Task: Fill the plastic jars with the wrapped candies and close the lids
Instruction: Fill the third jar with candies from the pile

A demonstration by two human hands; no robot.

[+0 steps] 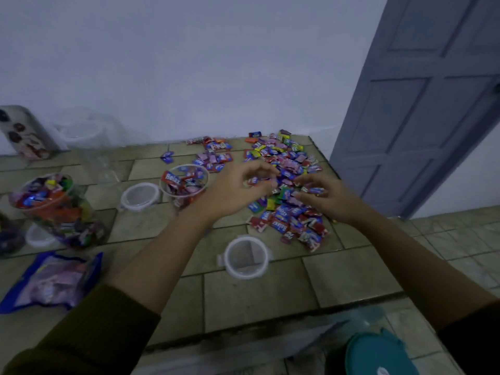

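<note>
A big pile of wrapped candies (pixel 290 209) lies on the tiled counter at the right. My left hand (pixel 238 189) hovers over its left edge, fingers curled and pinching a small candy. My right hand (pixel 322 196) sits on the pile and grips a candy between its fingers. An open plastic jar (pixel 184 185), partly filled with candies, stands just left of my left hand. A full, lidless jar (pixel 58 209) stands at the far left. Two clear lids lie loose: one lid (pixel 139 196) beside the open jar, another lid (pixel 246 257) near the front.
A blue and purple candy bag (pixel 51 282) lies at the front left. Empty clear jars (pixel 81 133) and a printed canister (pixel 25 136) stand against the wall. A smaller candy heap (pixel 213 155) lies further back. A teal lid (pixel 378 355) shows below the counter edge; a grey door (pixel 422 104) stands at the right.
</note>
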